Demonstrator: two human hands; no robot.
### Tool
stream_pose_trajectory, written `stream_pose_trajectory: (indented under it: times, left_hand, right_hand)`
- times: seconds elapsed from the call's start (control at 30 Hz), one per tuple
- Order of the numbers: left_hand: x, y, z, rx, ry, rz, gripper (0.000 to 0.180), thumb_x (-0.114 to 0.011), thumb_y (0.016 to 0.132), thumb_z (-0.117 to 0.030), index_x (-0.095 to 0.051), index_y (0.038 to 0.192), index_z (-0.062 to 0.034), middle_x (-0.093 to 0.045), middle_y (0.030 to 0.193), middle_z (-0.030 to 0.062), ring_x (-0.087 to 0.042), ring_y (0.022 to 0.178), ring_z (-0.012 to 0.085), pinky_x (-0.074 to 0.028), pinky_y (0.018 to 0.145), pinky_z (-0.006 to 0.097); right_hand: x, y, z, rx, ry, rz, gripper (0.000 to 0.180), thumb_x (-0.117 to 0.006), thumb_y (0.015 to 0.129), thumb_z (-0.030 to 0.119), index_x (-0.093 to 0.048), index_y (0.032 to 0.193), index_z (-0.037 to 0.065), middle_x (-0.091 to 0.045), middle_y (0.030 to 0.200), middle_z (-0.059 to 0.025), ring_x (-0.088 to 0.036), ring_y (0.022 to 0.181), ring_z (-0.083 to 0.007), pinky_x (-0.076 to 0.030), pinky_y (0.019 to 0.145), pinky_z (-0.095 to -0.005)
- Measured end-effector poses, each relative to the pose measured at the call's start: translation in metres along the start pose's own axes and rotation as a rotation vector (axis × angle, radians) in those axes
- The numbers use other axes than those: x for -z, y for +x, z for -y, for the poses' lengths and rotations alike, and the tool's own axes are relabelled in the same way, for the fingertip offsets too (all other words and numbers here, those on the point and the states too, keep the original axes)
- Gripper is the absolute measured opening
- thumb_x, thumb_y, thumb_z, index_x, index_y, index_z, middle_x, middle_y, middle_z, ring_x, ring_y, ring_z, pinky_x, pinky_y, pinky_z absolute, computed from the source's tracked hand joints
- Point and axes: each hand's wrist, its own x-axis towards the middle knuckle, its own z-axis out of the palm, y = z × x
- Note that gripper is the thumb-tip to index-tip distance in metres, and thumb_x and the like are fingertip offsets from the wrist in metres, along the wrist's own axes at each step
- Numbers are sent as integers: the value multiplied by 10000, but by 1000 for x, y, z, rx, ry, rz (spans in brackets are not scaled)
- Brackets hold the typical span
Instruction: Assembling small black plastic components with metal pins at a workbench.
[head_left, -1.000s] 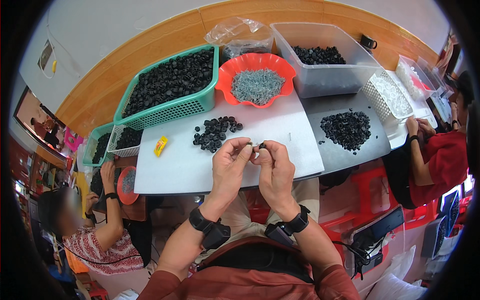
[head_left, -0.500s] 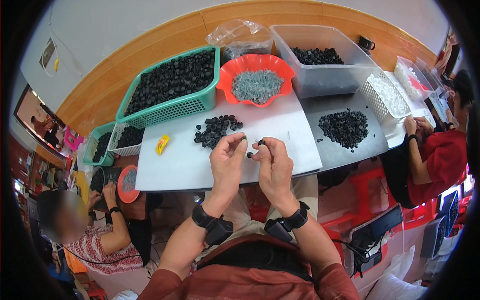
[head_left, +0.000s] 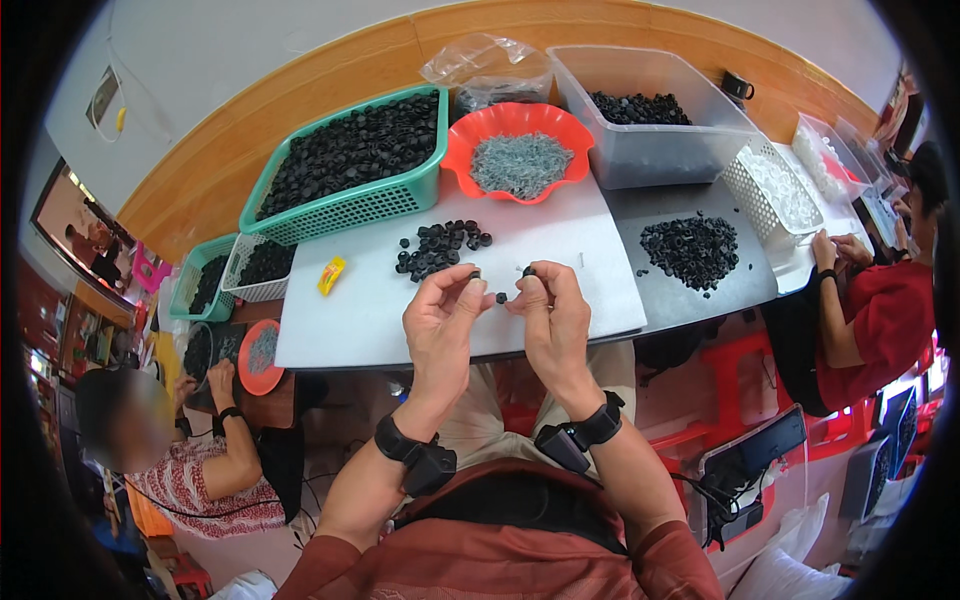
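Observation:
My left hand (head_left: 440,315) pinches a small black cap (head_left: 475,275) between thumb and fingertip, above the near part of the white board (head_left: 380,330). Close by on the right, my right hand (head_left: 555,325) is closed on another small black cap (head_left: 529,271) at its fingertips. A third black piece (head_left: 501,298) shows between the two hands, next to the right hand's fingers; what supports it is hard to see. Just beyond my hands lies a loose pile of black caps (head_left: 438,248) on the board. A tiny clear piece seems to show beside the right fingertips.
Behind the pile stand a green basket (head_left: 400,195) of black caps, a red scalloped bowl (head_left: 580,150) of small clear pieces and a clear bin (head_left: 660,160). A yellow packet (head_left: 331,275) lies left. Small black parts (head_left: 690,250) are heaped right. Co-workers sit on both sides.
My left hand has shifted slightly left, and the gap between the hands' fingertips looks a little different. The whole view has moved slightly. Both hands keep their pinch.

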Motion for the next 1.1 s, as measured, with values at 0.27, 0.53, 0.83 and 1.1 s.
stream_pose_trajectory:
  times: [0.27,0.53,0.83,1.1]
  left_hand:
    - [-1,7,-1,187,-94,130,220,-666,1002,-79,-622,1196,14,-617,1139,68,-635,1039,165,-605,937,384]
    - [1,21,9,142,-15,97,230,-680,992,-77,-627,1199,6,-623,1116,58,-640,1030,149,-588,951,359]
    - [7,24,10,164,-117,93,232,-668,996,-59,-612,1204,28,-632,1097,73,-663,1009,172,-586,969,368]
    - [15,21,9,277,-250,180,259,-660,999,-49,-614,1244,22,-684,1113,101,-696,1006,190,-587,994,383]
  right_hand:
    - [-1,-2,-8,-69,166,-118,208,-544,1069,113,-560,1182,-61,-654,936,-98,-693,790,-144,-580,729,-284]
    - [0,-1,-9,-76,180,-107,216,-532,1078,122,-560,1183,-65,-637,987,-90,-702,833,-159,-596,745,-287]
    - [1,-1,-9,-70,182,-72,225,-549,1071,119,-571,1188,-72,-664,989,-103,-715,793,-161,-588,720,-289]
    - [3,-2,-5,-70,196,-44,215,-552,1069,110,-579,1185,-69,-664,936,-90,-697,762,-140,-577,705,-277]
